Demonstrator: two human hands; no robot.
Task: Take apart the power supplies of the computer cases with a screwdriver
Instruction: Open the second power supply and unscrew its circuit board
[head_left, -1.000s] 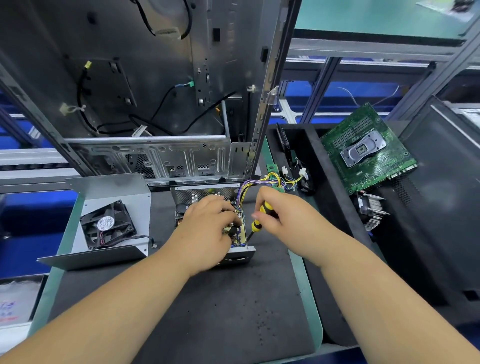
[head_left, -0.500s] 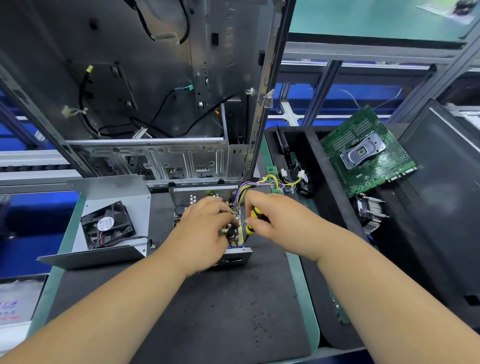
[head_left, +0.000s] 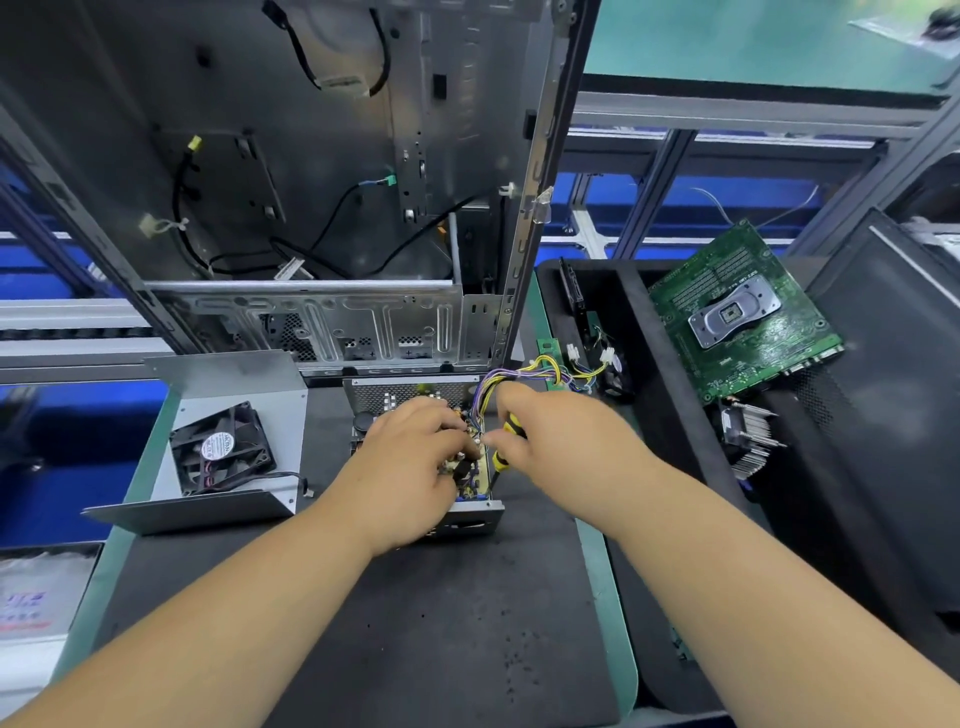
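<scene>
Screwdriver work sits dead ahead on the table: my left hand (head_left: 410, 467) presses, fingers curled, on the opened grey metal power supply (head_left: 470, 512), while my right hand (head_left: 561, 441), just beside, grips the yellow-and-black screwdriver (head_left: 506, 447), angled steeply down into its right edge.

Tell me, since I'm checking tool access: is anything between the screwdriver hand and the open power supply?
Nothing solid. The right hand already holds the screwdriver at the power supply; only the wire bundle arches beside it. The left hand covers the board.
</scene>
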